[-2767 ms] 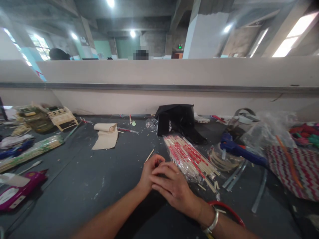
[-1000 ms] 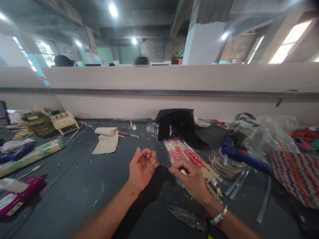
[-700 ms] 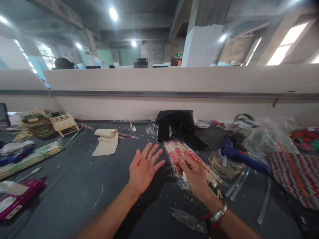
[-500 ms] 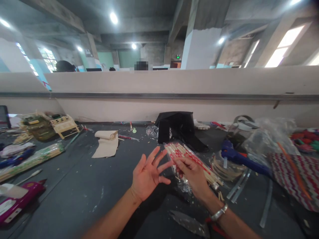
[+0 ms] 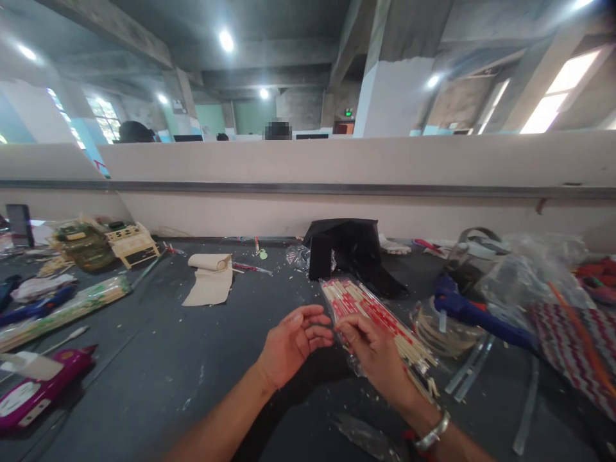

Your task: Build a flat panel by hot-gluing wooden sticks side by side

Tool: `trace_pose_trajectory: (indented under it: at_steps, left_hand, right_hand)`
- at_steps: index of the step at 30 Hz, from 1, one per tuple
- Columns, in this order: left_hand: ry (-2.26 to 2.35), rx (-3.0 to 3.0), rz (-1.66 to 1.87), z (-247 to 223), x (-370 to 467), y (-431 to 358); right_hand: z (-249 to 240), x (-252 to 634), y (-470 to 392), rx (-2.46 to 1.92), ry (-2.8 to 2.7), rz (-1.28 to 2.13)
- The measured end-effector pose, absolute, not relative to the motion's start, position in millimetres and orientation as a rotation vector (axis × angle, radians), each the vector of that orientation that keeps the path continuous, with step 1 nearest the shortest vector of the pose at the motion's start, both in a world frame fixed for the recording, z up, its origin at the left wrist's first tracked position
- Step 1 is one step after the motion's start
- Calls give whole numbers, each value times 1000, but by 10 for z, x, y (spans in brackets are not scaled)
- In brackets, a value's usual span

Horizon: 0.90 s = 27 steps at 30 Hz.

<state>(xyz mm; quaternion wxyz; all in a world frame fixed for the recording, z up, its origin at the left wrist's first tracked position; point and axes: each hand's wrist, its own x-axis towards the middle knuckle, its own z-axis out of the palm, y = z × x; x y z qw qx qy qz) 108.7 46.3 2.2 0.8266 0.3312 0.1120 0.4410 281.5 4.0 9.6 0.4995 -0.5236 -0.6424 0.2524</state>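
My left hand (image 5: 296, 346) is above the dark table with its palm turned up, fingers loosely curved and nothing in it. Close to its fingertips, my right hand (image 5: 375, 353) is pinched, thumb against fingers. Whatever may be between those fingertips is too small or hidden to make out. Behind and under the right hand lies a clear bag of thin wooden sticks (image 5: 366, 298) with red and white printing. Part of the bag is covered by the hand. A dark, pointed blade-like object (image 5: 368, 436) lies below, near the right forearm.
A blue glue gun (image 5: 474, 311) and clear glue sticks (image 5: 469, 366) lie to the right. Black cloth (image 5: 346, 240) sits at the back. Rolled beige fabric (image 5: 209, 282), a small wooden chair (image 5: 132, 244) and a magenta power strip (image 5: 45, 388) are on the left.
My left hand's spread fingers have curled inward, and its fingertips have come away from the right hand. The right hand stays pinched, slightly lower. The view has shifted a little to the left.
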Motion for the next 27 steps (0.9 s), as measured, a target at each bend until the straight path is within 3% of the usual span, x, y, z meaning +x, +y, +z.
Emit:
trace_pose_trajectory:
  at_steps: [12, 27]
  left_hand:
    - [71, 638, 823, 148, 1048, 405]
    - [265, 577, 970, 91, 1048, 518]
  right_hand:
    - [81, 2763, 74, -1299, -1367, 840]
    - [116, 2847, 102, -1163, -1013, 699]
